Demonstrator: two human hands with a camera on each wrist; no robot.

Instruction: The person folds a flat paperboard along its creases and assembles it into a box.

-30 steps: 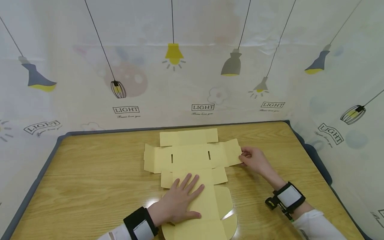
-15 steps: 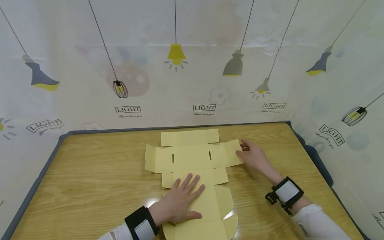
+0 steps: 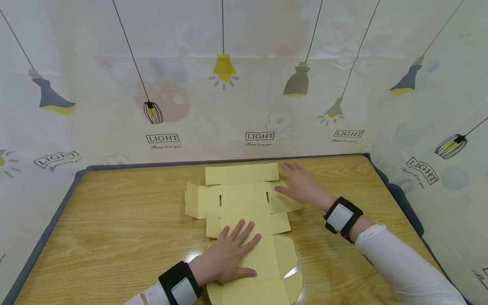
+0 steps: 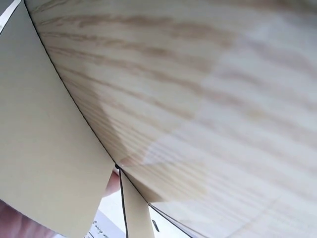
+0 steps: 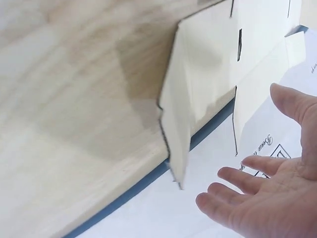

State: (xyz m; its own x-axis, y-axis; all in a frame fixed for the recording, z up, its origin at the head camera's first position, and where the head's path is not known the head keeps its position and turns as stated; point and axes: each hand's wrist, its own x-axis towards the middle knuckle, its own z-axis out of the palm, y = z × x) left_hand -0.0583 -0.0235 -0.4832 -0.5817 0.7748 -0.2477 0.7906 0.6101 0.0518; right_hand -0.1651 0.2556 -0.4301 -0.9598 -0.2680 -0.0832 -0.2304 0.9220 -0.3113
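Note:
An unfolded pale yellow cardboard box (image 3: 244, 199) lies on the table, with side flaps creased upward and two narrow slots. My left hand (image 3: 230, 253) rests on its lower middle panel, fingers spread. In the left wrist view a side flap (image 4: 49, 124) stands up and covers most of that hand. My right hand (image 3: 303, 185) is over the right side flap, beside the far panel (image 3: 242, 174). The right wrist view shows the right hand (image 5: 267, 193) with extended fingers and nothing held, close to the bent end flap (image 5: 177, 114).
The wooden table (image 3: 126, 212) extends to both sides of the cardboard. A dark edge strip (image 3: 152, 164) runs along its back, where a white curtain (image 3: 213, 110) printed with lamps hangs. Both wrists wear black straps (image 3: 343, 218).
My right hand has let go of the right end flap and moved up and left toward the far panel. The left hand has stayed in place on the cardboard.

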